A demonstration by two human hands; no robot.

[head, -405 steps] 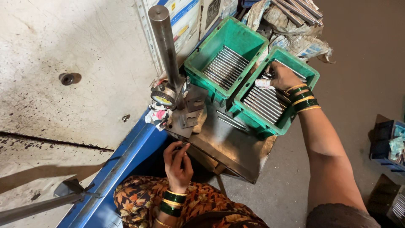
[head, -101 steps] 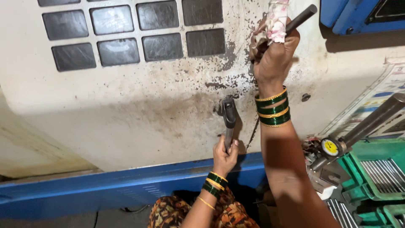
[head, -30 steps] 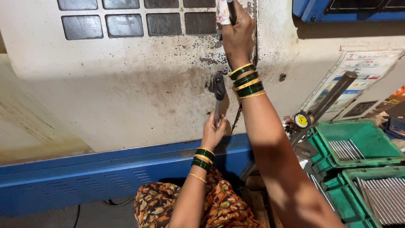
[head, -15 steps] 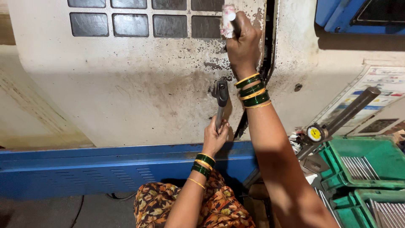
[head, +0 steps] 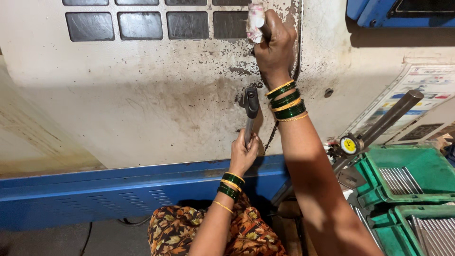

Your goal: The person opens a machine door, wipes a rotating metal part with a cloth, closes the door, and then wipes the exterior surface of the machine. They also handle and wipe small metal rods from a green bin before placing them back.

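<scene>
Handle (head: 250,111) upright, left hand (head: 243,154) gripping below

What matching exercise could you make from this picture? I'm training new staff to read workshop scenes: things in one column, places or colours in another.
Things:
1. left hand
2. right hand
3. dial gauge
4. trays

Places or colours:
A. green, holding metal rods
B. gripping the lower lever
C. yellow face, beside the trays
D. up high, around a cloth-wrapped handle

Pairs: 1-B, 2-D, 3-C, 4-A
</scene>
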